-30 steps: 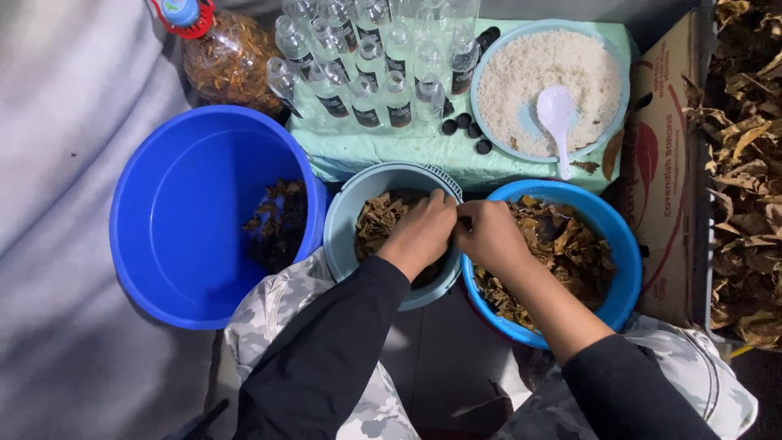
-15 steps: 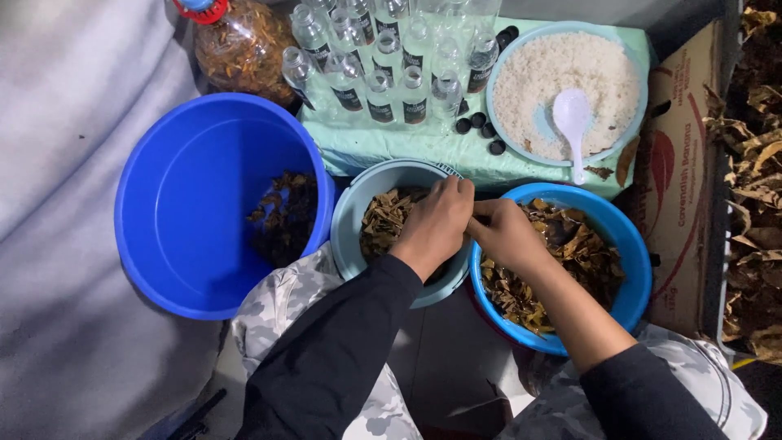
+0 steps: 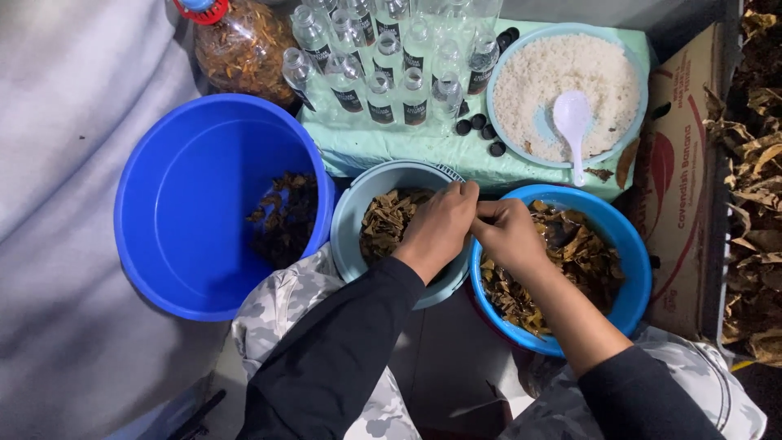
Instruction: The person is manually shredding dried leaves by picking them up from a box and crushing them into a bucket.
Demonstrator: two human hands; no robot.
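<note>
My left hand (image 3: 440, 226) and my right hand (image 3: 511, 235) meet fingertip to fingertip above the gap between two bowls, pinching what looks like a small piece of dry brown leaf, mostly hidden by the fingers. Under the left hand stands a pale blue-grey bowl (image 3: 352, 213) holding torn dry leaf pieces (image 3: 387, 220). Beneath the right hand is a bright blue bowl (image 3: 631, 261) filled with larger brown leaves (image 3: 578, 253). Both forearms wear black sleeves.
A large blue basin (image 3: 187, 195) with some dark leaves stands at left. Behind, a pale green surface (image 3: 391, 143) carries several small clear bottles (image 3: 383, 90), black caps, and a light blue dish of white grains (image 3: 538, 81) with a white spoon (image 3: 572, 122). A cardboard box (image 3: 680, 187) sits at right.
The view has shifted slightly; both hands stay together over the bowls, fingers working at the same spot.
</note>
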